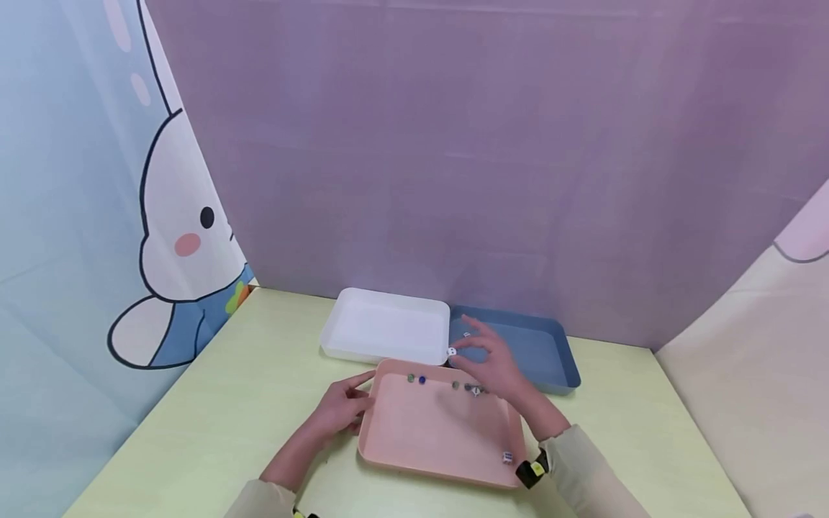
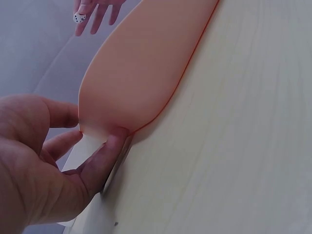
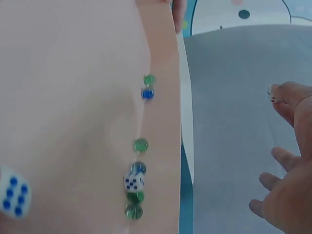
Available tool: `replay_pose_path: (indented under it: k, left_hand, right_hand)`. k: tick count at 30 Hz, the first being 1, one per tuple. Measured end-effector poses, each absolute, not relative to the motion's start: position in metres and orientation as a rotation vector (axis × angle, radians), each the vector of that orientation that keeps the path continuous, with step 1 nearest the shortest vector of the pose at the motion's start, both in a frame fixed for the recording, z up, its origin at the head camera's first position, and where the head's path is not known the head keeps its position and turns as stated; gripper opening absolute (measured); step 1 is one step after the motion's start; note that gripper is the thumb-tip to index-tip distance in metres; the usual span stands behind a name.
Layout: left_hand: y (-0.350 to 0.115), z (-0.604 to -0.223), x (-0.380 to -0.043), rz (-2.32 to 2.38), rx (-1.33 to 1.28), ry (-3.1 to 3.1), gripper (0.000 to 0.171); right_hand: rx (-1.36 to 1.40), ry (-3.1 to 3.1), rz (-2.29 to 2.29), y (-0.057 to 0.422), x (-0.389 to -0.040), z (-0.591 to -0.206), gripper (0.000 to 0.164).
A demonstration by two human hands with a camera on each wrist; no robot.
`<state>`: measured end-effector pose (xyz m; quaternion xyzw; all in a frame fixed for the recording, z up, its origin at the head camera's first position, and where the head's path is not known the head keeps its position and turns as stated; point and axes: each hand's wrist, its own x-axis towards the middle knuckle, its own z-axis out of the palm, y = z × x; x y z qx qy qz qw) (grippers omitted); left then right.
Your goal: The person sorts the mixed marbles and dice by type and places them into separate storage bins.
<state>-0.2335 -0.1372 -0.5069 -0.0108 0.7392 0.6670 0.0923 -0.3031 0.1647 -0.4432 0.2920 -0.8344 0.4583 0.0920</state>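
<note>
My right hand pinches a white die between thumb and fingertips, raised over the far rim of the pink tray where the white and blue trays meet. Its other fingers spread loosely in the right wrist view. My left hand grips the pink tray at its left edge, thumb low by the base and fingers at the rim. Along the tray's far wall lie several glass marbles, among them a blue marble and a green marble. Among them sits a die; another die lies at the near right corner.
Behind the pink tray stand a white tray on the left and a blue tray on the right, side by side. One small die lies in the blue tray. A purple curtain hangs behind the pale table.
</note>
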Motion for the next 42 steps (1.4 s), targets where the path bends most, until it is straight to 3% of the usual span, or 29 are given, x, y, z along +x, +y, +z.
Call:
replay_pose_path:
  k: [11, 23, 30, 42]
  left_hand:
    - [-0.138, -0.509, -0.235, 1.985, -0.010, 2.180, 0.058]
    - [-0.138, -0.511, -0.233, 1.978, -0.014, 2.183, 0.056]
    - [-0.137, -0.511, -0.232, 2.001, -0.015, 2.176, 0.055]
    - [-0.137, -0.508, -0.231, 1.990, -0.022, 2.178, 0.055]
  right_hand:
    - [0.678, -2.384, 1.474, 0.181, -0.289, -0.413, 0.018]
    - [0.439, -2.375, 1.525, 0.224, -0.332, -0.450, 0.024]
    - [0.281, -2.339, 1.608, 0.238, -0.340, -0.447, 0.031]
    - [0.216, -2.330, 1.634, 0.242, -0.345, -0.451, 0.024]
